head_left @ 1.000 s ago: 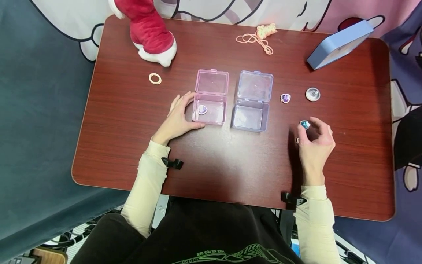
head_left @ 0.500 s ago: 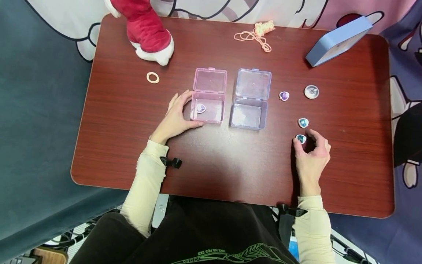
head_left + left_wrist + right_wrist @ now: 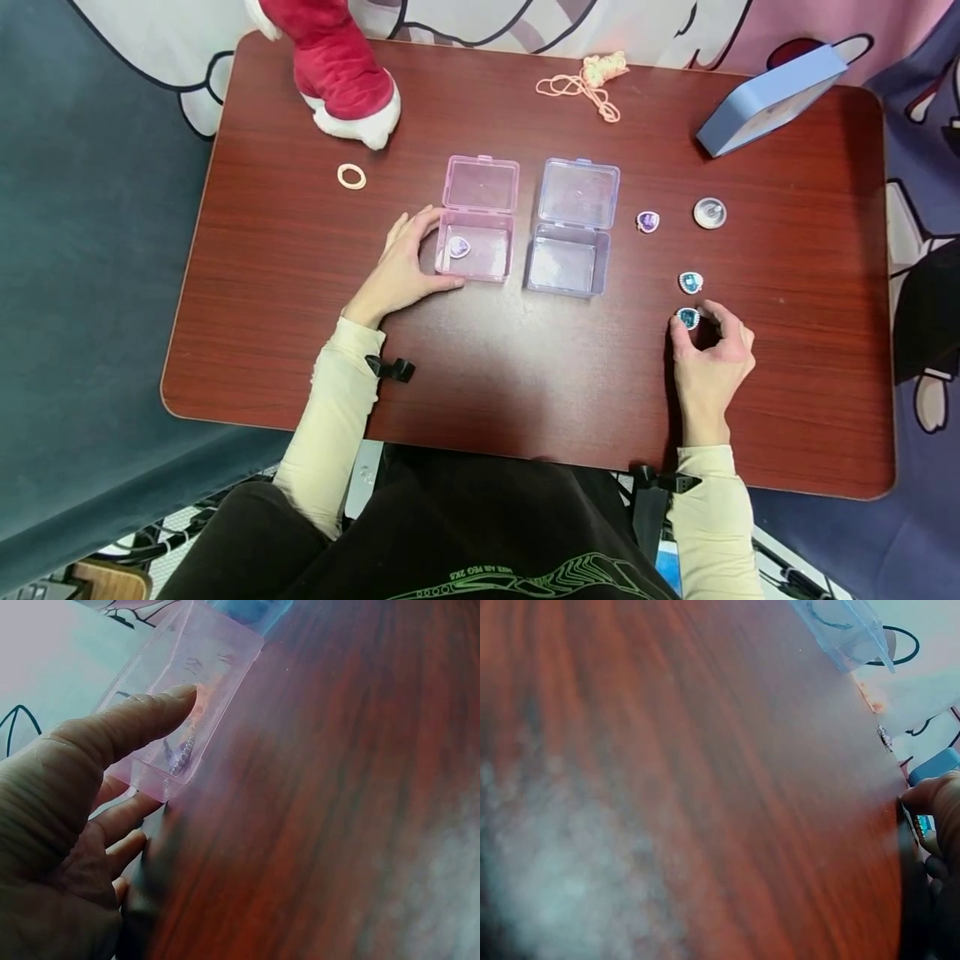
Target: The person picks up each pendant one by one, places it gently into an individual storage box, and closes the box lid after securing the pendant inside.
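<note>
1. Table (image 3: 525, 400): dark red wood grain; it carries everything listed below.
2. Red plush toy (image 3: 337, 67): at the table's far edge, well beyond and left of the pink box.
3. Blue flat case (image 3: 772, 100): far right of the pink box, propped at a tilt.
4. Left hand (image 3: 401, 271): rests on the table against the pink box's left side, thumb along its near corner, fingers curved round the wall, steadying it.
5. Right hand (image 3: 708, 358): well right of the pink box, fingers curled, thumb and forefinger pinching the teal gem on the tabletop.
6. Pink box (image 3: 476, 242): open, lid tipped back; a purple gem (image 3: 458, 247) lies inside, near its left wall.
7. Blue box (image 3: 570, 250): just right of the pink box, lid open.
8. Peach cord (image 3: 588, 83): beyond the pink box, to its right.
9. Silver disc (image 3: 709, 212): far right of the pink box.
10. Teal gem (image 3: 687, 317): in the right fingertips; second teal gem (image 3: 691, 282) just beyond it.
11. Loose purple gem (image 3: 648, 222): right of the blue box.
12. Hair ring (image 3: 352, 177): left of the pink box.
</note>
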Tool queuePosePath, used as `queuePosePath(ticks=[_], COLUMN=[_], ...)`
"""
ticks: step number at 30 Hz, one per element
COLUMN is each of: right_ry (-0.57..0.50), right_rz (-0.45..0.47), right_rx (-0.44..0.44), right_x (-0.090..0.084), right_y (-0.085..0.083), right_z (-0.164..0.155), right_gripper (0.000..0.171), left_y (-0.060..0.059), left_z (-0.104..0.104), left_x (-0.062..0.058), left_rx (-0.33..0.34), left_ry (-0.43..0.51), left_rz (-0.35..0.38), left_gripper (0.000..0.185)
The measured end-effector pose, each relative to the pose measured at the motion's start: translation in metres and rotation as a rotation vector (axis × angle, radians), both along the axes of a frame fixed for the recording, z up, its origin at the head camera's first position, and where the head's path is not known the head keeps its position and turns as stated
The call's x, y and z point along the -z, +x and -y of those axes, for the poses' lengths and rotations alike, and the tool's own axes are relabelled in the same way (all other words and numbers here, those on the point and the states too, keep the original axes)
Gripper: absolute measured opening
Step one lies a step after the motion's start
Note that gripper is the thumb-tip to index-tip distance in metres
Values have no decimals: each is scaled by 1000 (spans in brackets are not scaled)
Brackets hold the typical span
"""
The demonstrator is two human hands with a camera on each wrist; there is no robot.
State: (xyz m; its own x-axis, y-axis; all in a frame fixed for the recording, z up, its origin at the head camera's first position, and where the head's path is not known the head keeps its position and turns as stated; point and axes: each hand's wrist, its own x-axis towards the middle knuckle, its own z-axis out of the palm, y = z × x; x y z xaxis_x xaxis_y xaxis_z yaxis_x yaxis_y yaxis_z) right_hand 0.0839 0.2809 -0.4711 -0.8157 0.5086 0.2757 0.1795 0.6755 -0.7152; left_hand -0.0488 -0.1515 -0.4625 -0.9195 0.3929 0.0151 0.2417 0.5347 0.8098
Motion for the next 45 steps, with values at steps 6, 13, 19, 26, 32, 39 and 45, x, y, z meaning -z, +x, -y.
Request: queuePosePath(ticks=[6, 13, 19, 26, 32, 39, 45], right_ry=[-15, -16, -7, -13, -12, 40, 116], right_rz=[-35, -85, -168, -240, -254, -188, -110], right_rx=[-14, -61, -186, -355, -501, -675, -773], right_x=[-7, -27, -44, -51, -54, -55, -55], right_y=[-6, -23, -41, -63, -81, -96, -107], right_z=[8, 33, 65, 105, 138, 173, 189], right_gripper=[36, 39, 40, 40, 40, 46, 51], left_y=[1, 0, 1, 1, 1, 1, 2], left_z=[0, 0, 0, 1, 2, 2, 3], left_x=[0, -1, -2, -2, -3, -2, -4], left_rx=[1, 3, 1, 0, -1, 1, -1], left_ry=[-5, -8, -4, -15, -13, -35, -37], left_rz=[9, 12, 15, 12, 16, 24, 10], left_gripper=[99, 99, 99, 100, 99, 99, 99])
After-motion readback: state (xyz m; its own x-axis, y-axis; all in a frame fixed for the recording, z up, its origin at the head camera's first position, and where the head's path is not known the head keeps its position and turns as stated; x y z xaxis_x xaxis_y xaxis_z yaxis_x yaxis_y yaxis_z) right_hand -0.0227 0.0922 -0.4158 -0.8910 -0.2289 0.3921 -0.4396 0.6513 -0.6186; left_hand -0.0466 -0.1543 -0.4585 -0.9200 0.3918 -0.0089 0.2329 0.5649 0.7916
